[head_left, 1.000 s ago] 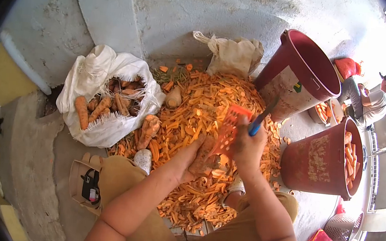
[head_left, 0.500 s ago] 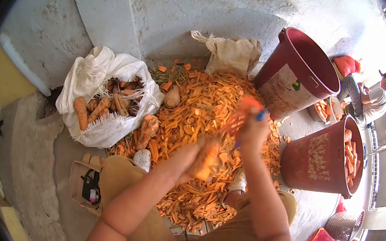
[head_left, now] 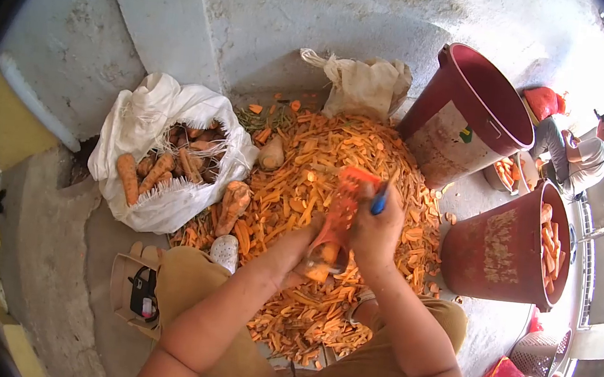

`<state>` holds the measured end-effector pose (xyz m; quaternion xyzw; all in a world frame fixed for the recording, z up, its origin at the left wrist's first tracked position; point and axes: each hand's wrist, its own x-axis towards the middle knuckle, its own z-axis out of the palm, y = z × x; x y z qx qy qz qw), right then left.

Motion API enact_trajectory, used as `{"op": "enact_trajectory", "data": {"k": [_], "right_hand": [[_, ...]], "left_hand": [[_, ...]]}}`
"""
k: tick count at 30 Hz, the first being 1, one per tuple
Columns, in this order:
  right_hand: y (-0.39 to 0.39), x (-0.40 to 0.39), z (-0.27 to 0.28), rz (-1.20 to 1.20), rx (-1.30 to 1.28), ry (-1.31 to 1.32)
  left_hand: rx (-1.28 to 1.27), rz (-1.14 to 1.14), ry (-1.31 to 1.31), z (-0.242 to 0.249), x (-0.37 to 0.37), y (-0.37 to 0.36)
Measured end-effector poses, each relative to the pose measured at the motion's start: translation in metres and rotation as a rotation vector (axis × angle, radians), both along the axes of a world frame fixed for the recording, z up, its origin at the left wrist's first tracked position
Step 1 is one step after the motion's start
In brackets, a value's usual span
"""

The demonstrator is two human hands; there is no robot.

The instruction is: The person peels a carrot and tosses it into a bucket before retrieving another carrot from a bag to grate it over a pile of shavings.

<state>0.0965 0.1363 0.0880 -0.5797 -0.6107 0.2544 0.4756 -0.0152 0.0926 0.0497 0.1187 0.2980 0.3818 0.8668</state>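
My left hand (head_left: 298, 258) is closed around a carrot (head_left: 319, 270), low over the heap of orange peelings (head_left: 301, 196). In my right hand (head_left: 377, 229) is an orange-red slotted peeler (head_left: 344, 204) with a blue part (head_left: 380, 199) showing by the fingers. The peeler's lower end lies over the carrot; blur hides whether they touch. Beside the heap, to the left, an unpeeled carrot (head_left: 234, 202) rests near the white sack (head_left: 117, 162), which holds several more carrots. Another thick root (head_left: 272, 154) lies at the heap's upper left edge.
To the right stand a dark red bucket (head_left: 426, 128) and a second red bucket (head_left: 480, 244) holding peeled carrots. A beige sack (head_left: 368, 85) leans by the wall. A box with a bag (head_left: 144, 293) sits left of my knee. Another person (head_left: 578, 155) sits at far right.
My right hand has come down and left, bringing the peeler from above the heap to over the carrot. My left hand stays low, still around the carrot.
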Motion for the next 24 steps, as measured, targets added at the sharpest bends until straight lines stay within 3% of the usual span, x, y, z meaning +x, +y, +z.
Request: {"op": "enact_trajectory", "data": {"k": [3, 5, 7, 10, 11, 17, 20, 24], "right_hand": [[0.038, 0.027, -0.001, -0.276, -0.078, 0.113], [0.071, 0.066, -0.021, -0.372, 0.03, 0.098], [0.062, 0.056, -0.004, -0.323, 0.022, 0.167], [0.03, 0.027, 0.014, -0.136, -0.112, 0.243], [0.021, 0.019, 0.009, -0.069, -0.092, 0.296], [-0.013, -0.004, 0.008, 0.101, -0.127, 0.085], [-0.012, -0.004, 0.004, 0.095, -0.14, -0.01], [0.027, 0.019, -0.004, -0.191, 0.01, -0.096]], "left_hand": [[0.09, -0.142, -0.272, -0.006, 0.002, -0.003], [0.008, -0.145, -0.201, 0.003, 0.003, -0.008], [-0.038, -0.111, -0.215, 0.0, 0.001, -0.007], [-0.136, 0.005, 0.086, 0.007, 0.002, 0.0], [-0.161, 0.048, 0.005, 0.003, 0.002, 0.0], [-0.141, 0.033, 0.015, 0.008, 0.002, 0.005], [-0.105, 0.056, 0.07, 0.006, 0.006, 0.002], [-0.034, -0.191, -0.095, 0.0, 0.002, -0.006]]}}
